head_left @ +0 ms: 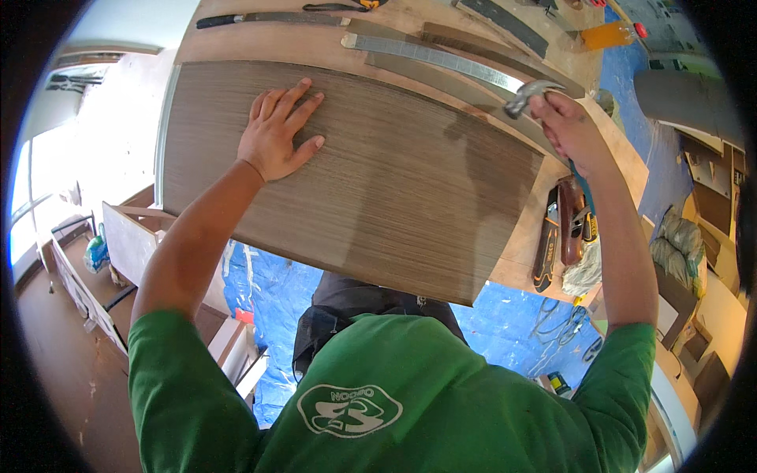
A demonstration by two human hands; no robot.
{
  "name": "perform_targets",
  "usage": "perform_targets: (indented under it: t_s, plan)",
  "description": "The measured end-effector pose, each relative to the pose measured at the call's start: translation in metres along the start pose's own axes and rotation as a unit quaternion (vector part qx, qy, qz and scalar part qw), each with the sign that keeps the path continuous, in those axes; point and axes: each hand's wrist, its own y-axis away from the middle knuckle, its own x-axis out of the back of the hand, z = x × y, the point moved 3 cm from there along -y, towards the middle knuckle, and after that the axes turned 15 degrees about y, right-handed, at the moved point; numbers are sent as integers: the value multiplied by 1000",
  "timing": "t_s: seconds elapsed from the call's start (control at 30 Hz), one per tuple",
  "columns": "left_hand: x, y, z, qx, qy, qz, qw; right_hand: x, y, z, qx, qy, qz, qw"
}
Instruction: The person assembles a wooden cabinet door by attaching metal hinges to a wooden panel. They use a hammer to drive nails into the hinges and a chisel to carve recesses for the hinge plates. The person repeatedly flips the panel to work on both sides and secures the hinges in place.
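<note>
The left hand [277,134] lies flat on a large brown wood-grain laminate panel [378,189], fingers [296,98] spread open and pressing down near the panel's upper left part. The panel rests on a plywood table [315,43] and overhangs its near edge, above blue floor sheeting [272,292]. The right hand [572,130] is at the panel's right edge, its fingers closed around the handle of a claw hammer [532,93] whose steel head sits just above the panel's upper right corner. Beyond the panel a long metal straightedge [434,57] lies aslant on the table, with a dark-handled saw [272,17] further back. Just right of the panel, a cluster of hand tools [564,236] lies on the table. No open container shows its contents clearly; bulging sacks [678,240] sit on the right.
</note>
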Motion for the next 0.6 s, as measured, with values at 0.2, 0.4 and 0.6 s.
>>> perform_targets:
  t_s: [0.2,0.4,0.6]
  plan:
    - [1,0,11,-128,35,18,991,-26,-41,0,9,145,90,985]
    - [-63,-69,153,-311,377,-46,871,-41,-52,-14,-41,241,80,966]
    - [-99,-115,200,-326,407,-114,846,-43,-68,-22,19,302,53,952]
